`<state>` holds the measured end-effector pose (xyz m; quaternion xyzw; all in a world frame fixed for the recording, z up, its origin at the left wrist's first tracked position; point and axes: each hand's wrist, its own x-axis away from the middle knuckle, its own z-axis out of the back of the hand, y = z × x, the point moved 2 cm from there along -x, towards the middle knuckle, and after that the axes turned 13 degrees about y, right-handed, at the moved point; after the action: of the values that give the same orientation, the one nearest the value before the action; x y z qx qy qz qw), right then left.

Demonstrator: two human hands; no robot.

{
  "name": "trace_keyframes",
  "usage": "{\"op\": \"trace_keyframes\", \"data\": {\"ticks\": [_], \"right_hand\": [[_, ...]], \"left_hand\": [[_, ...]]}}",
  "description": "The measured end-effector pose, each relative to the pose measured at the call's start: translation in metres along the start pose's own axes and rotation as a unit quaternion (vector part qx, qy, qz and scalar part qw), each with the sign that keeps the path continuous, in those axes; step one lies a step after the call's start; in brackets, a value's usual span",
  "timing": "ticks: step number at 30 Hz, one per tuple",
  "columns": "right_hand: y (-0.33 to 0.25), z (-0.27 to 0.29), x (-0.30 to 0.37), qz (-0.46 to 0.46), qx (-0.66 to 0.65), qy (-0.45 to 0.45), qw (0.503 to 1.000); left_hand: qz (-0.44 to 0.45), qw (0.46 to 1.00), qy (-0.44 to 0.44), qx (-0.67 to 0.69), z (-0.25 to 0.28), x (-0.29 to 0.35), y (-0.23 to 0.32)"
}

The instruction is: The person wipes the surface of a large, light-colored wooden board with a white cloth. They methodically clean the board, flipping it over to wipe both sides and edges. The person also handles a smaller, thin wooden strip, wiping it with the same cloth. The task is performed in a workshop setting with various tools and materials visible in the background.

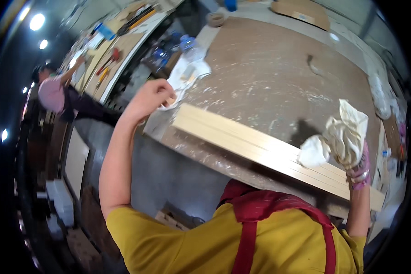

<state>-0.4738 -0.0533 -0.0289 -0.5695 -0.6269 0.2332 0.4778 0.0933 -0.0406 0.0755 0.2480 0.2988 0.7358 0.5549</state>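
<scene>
A row of pale wooden strips (255,141) lies side by side along the near edge of the brown worktable (255,59). My bare left hand (153,99) hovers off the strips' left end, fingers curled in. Whether something small sits between its fingertips, I cannot make out. Over the strips' right part is my right hand (360,171), in a pinkish-purple glove. It is closed on a crumpled cream cloth (344,137), which hides most of its fingers. A bunched lobe of cloth hangs over the strips and casts a shadow on the tabletop.
A white cloth (198,68) and a clear plastic bottle (187,43) lie at the table's left edge. A tape roll (216,19) stands at the far left corner, cardboard (301,11) at the far edge. Another person (54,93) works at a tool-strewn bench (123,59).
</scene>
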Motion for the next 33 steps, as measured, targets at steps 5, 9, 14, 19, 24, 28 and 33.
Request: {"op": "trace_keyframes", "data": {"ticks": [5,9,14,19,24,28,33], "right_hand": [[-0.015,-0.044,0.005,-0.021,-0.154,-0.015,0.988],[-0.018,-0.051,-0.005,0.003,-0.154,-0.003,0.988],[-0.025,-0.035,-0.002,0.026,-0.122,0.013,0.992],[-0.023,-0.03,-0.001,0.097,-0.103,0.073,0.987],[-0.032,-0.036,0.012,0.146,0.036,0.14,0.979],[-0.023,-0.025,0.006,0.099,-0.004,0.154,0.983],[-0.015,-0.016,-0.012,0.115,-0.036,0.234,0.965]], "left_hand": [[-0.163,0.985,0.032,0.04,-0.071,-0.07,0.081],[-0.2,0.959,-0.132,0.15,-0.187,-0.126,0.144],[-0.198,0.959,-0.138,0.147,-0.33,-0.196,0.227],[-0.256,0.958,-0.007,0.132,-0.457,-0.278,0.213],[-0.166,0.972,0.051,0.157,-0.507,-0.29,0.21],[-0.248,0.94,-0.06,0.226,-0.494,-0.238,0.237],[-0.395,0.901,-0.085,0.157,-0.379,-0.167,0.242]]}}
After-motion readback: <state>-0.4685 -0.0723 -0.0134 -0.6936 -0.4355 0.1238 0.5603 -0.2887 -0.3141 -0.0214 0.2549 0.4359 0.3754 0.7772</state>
